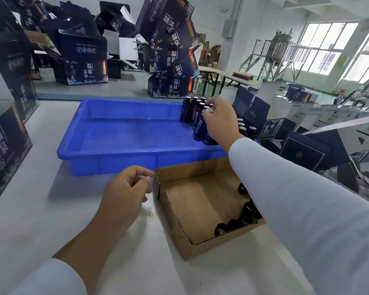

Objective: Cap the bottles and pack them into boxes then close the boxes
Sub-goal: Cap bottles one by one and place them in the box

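Reaching into the blue tray (119, 133), the right hand (219, 120) seems to pinch an upright bottle (200, 126) directly beneath its fingers (207, 112); the left hand (126, 188) hangs loosely curled, farther off.

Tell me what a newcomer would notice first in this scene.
The big blue tray in the middle of the white table draws the eye first, with dark bottles clustered in its far right corner, where the right hand reaches onto their tops. Nearer, an open cardboard box holds black caps, and the left hand hovers beside it. Dark printed boxes are stacked behind.
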